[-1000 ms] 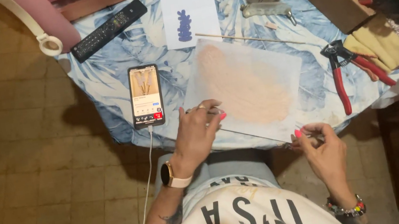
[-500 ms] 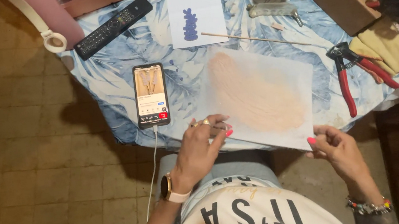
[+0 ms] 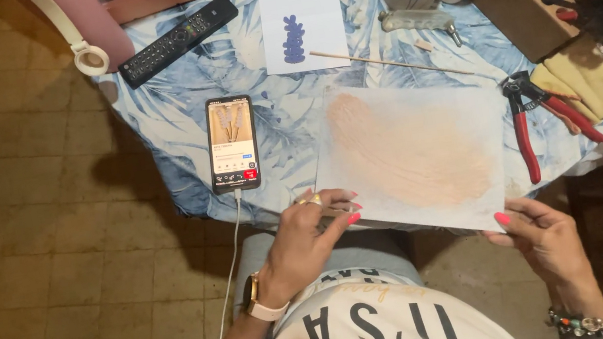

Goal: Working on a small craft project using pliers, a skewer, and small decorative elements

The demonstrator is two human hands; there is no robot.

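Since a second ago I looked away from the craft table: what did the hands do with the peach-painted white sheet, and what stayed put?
The right hand dropped off the thin stick and now grips the near corner of the peach-painted white paper sheet. The left hand shifted right onto the sheet's near edge, pinching it. The black smartphone, red-handled pliers and black remote control stayed where they were.

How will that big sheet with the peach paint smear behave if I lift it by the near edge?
The painted sheet looks thin, so it will probably sag between the left hand and right hand. It seems light, likely sliding easily over the blue leaf-print cloth. The paint may smudge if wet; I cannot tell.
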